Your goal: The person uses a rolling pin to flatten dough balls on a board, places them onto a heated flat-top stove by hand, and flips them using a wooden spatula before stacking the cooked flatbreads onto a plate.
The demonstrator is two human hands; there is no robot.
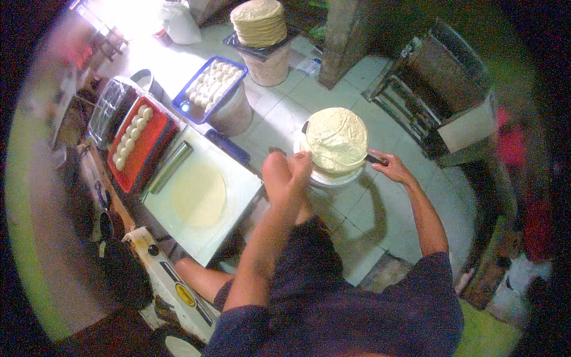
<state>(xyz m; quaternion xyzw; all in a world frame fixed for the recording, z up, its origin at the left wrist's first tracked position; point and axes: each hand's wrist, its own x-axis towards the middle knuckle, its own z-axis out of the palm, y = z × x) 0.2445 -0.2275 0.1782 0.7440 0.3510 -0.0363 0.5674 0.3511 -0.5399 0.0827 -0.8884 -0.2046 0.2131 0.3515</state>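
Note:
A pile of round, pale thin dough sheets stands in front of me, its top sheet wrinkled. It rests over a white round base. My right hand grips a short black handle at the pile's right edge; what it belongs to is hidden. My left hand is curled at the left edge, and what its fingers hold cannot be made out. To the left, a flat round dough sheet lies on a white board, beside a metal rolling pin.
Rows of dough balls lie in a red tray and a blue tray, the blue one on a bucket. A taller sheet stack stands farther back on another bucket. A metal-framed stand is at right.

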